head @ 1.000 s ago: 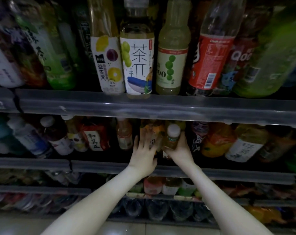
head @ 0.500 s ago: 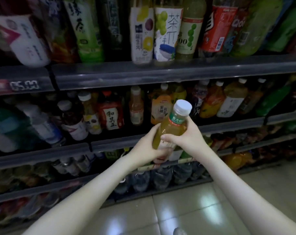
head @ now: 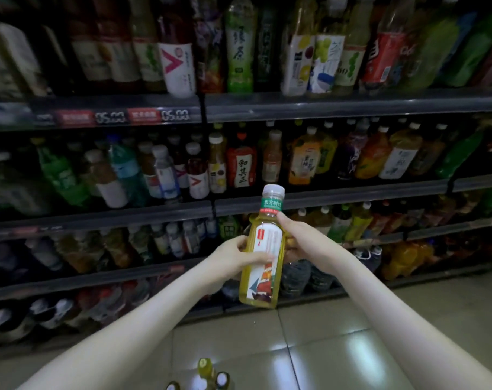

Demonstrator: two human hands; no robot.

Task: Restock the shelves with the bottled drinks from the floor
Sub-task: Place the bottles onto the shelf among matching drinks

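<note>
the left forearm (head: 143,319) and right forearm (head: 394,305) show bare and slender from the lower edge to the wrists, ending in a bare left hand (head: 233,258) and right hand (head: 304,237) with slim fingers (head: 284,220).

Shelves (head: 337,106) hold crowded bottled drinks (head: 240,170), and a few bottles (head: 206,370) stand on the tiled floor (head: 337,333).

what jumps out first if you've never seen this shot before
The yellow-green bottle with a white cap stands out mid-frame, held upright by the left hand at its body and the right hand near its neck. Behind it, dim shelves packed with colourful drinks fill the view. A few bottle tops show at the bottom edge, over the tiled floor.
</note>
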